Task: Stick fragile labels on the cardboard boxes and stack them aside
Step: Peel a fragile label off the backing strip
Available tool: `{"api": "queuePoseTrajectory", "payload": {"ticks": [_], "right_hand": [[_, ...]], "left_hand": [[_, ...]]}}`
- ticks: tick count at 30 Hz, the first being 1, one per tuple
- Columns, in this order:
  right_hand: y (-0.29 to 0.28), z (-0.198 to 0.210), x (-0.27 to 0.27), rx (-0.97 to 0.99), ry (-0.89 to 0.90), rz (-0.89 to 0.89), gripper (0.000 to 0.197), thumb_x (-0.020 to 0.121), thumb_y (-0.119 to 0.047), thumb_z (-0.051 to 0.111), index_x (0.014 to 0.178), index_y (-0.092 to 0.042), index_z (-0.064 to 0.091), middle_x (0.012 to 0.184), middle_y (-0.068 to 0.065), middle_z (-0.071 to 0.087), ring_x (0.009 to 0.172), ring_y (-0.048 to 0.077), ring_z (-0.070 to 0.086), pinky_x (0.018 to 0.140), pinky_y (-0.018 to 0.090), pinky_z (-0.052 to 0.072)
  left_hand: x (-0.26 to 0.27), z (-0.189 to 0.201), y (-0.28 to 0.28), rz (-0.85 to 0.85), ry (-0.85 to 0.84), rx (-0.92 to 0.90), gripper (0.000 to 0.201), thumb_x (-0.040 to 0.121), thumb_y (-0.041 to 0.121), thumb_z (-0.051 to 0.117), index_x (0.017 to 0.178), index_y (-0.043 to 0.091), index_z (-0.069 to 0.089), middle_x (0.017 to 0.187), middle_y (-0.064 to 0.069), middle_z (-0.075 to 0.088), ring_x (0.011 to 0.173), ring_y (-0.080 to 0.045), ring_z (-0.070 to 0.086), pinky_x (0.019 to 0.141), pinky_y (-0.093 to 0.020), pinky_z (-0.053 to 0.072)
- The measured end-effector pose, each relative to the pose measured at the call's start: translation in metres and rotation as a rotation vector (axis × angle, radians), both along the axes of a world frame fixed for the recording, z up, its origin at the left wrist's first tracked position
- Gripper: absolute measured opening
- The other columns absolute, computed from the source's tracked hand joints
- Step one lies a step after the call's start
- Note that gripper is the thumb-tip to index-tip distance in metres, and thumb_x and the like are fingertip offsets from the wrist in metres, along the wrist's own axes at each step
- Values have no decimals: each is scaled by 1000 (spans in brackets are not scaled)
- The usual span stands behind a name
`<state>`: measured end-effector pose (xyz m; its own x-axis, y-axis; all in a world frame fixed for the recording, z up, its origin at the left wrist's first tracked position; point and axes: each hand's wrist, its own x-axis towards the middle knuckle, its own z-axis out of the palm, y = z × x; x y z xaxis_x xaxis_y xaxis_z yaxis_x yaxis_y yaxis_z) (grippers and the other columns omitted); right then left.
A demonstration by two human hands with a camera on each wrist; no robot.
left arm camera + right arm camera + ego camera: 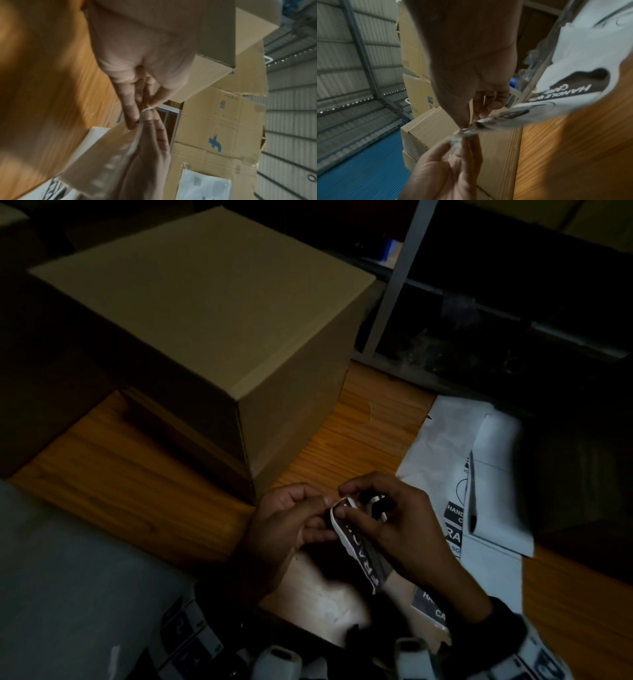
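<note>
Both hands, left hand [291, 522] and right hand [394, 529], pinching a fragile label [359, 546], seemingly peeling its backing; cardboard box [205, 313] at bench [120, 474] far edge unlabelled, unstacked.

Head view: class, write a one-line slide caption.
Both hands, left hand and right hand, pinch a fragile label near a cardboard box.

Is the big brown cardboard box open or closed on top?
Closed. The big brown cardboard box shows a flat, unbroken top in the head view, with no flaps raised. It stands upright on the wooden table.
</note>
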<state>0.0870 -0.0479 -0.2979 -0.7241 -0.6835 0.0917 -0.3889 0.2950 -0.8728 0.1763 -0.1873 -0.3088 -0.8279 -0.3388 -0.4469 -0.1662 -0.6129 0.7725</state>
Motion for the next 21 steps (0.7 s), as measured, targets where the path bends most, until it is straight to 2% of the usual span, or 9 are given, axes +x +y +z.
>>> {"api": "queuePoseTrajectory", "payload": {"ticks": [2, 4, 6, 8, 9, 11, 13, 17, 21], "right_hand": [[4, -1, -1, -5, 47, -9, 19, 78, -17, 82, 92, -26, 73, 90, -18, 69, 88, 4, 64, 73, 13, 45], [8, -2, -3, -5, 79, -7, 19, 77, -17, 82, 91, -25, 73, 88, -16, 69, 87, 5, 64, 73, 16, 47], [11, -4, -3, -10, 125, 7, 17, 77, -18, 82, 89, -24, 72, 88, -14, 69, 86, 5, 64, 73, 17, 48], [15, -5, -3, -19, 155, 14, 13, 78, -22, 80, 88, -23, 72, 89, -11, 69, 86, 5, 64, 72, 17, 48], [16, -6, -2, -20, 164, 9, 13, 78, -26, 79, 88, -23, 72, 89, -10, 69, 85, 5, 64, 72, 16, 47], [18, -8, 0, -5, 188, -15, 15, 77, -29, 79, 87, -21, 72, 90, -10, 67, 85, 4, 62, 70, 12, 44], [21, -10, 2, 36, 225, -65, 13, 77, -26, 82, 85, -22, 72, 89, -12, 63, 83, 3, 60, 68, 11, 41], [23, -11, 13, 81, 235, -139, 11, 80, -33, 76, 79, -23, 73, 82, -11, 60, 76, 4, 57, 66, 19, 44], [26, -9, 21, 67, 227, -172, 13, 80, -34, 72, 78, -22, 74, 80, -10, 62, 73, 5, 59, 64, 10, 40]], "left_hand": [[-2, 0, 0, -22, -63, -27, 21, 90, -3, 57, 69, 1, 61, 64, -12, 65, 53, -17, 61, 49, -25, 56], [-4, 1, 1, -41, -92, -20, 19, 86, -2, 61, 68, 1, 63, 66, -15, 66, 54, -18, 63, 50, -26, 56], [-3, 5, 2, -80, -88, -10, 11, 74, 9, 70, 72, 0, 63, 70, -16, 68, 57, -19, 67, 53, -27, 57], [-1, 6, 5, -121, -101, -38, 19, 64, 14, 73, 74, 1, 64, 73, -15, 70, 61, -18, 67, 56, -27, 58], [-1, 6, 6, -124, -113, -45, 17, 65, 11, 73, 74, 2, 63, 73, -14, 70, 61, -18, 67, 57, -26, 58], [-1, 6, 9, -112, -140, -6, 6, 78, 0, 68, 75, 0, 62, 69, -11, 69, 58, -15, 66, 54, -24, 57], [-2, 5, 10, -92, -166, 71, 13, 89, -4, 57, 78, -2, 61, 69, -11, 68, 56, -14, 66, 53, -22, 56], [-2, 3, 14, -60, -135, 219, 15, 91, -4, 52, 79, -4, 60, 76, -14, 65, 66, -18, 68, 58, -24, 58], [0, 3, 18, -73, -116, 294, 11, 90, -3, 53, 87, -7, 62, 85, -16, 67, 74, -18, 71, 62, -25, 58]]}}
